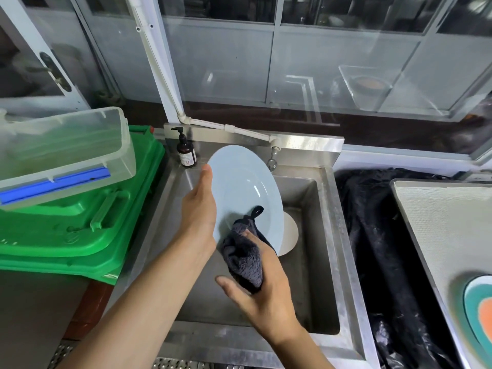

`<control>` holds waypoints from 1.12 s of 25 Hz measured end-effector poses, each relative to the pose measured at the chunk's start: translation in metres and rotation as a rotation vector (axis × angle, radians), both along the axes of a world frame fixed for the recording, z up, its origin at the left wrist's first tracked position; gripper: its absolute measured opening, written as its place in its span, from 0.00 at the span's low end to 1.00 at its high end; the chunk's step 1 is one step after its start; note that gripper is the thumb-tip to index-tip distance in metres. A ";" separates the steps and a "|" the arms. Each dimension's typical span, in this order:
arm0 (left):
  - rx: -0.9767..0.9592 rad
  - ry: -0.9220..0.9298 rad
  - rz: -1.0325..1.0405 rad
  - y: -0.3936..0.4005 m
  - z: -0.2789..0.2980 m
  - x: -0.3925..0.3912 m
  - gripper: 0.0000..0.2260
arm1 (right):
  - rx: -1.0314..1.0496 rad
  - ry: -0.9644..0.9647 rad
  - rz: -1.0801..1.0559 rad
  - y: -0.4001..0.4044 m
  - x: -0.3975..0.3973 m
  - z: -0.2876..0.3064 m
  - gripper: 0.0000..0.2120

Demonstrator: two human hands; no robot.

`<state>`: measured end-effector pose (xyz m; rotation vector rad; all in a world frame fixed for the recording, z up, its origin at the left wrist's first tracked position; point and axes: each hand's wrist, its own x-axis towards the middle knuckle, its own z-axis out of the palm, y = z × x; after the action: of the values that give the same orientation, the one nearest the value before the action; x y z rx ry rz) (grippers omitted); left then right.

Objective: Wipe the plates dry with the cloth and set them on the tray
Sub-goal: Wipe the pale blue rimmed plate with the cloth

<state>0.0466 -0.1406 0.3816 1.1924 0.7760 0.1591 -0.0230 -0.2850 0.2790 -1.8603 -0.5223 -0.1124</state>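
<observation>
Plate [247,187] tilted on edge over sink [330,235], left hand [199,209] flat behind it, fingers straight. Right hand [262,283] grips cloth [243,258] at plate's lower rim. Tray [436,225] well right, nearer right hand.

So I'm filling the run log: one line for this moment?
wiping | left hand holds pale blue round plate | right hand presses dark grey cloth on it

A steel sink [330,209] holds a white plate [290,235] leaning in its basin, with a brown pump bottle [186,151] on its back-left corner. To the right, a tray [436,222] carries a teal-and-orange plate [479,310].
</observation>
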 end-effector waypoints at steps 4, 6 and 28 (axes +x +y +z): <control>-0.005 0.048 0.087 0.001 -0.005 0.002 0.23 | -0.114 -0.136 -0.174 0.007 0.011 0.012 0.27; -0.053 0.068 0.086 0.006 -0.005 0.008 0.21 | -0.129 -0.197 -0.204 0.006 0.017 0.020 0.21; -0.295 0.037 -0.116 0.034 -0.099 -0.026 0.18 | 0.820 0.867 -0.297 -0.071 0.059 0.015 0.18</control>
<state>0.0209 -0.1068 0.2822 0.9586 0.7322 -0.0725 0.0357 -0.3557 0.2940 -1.0083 0.3745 0.2490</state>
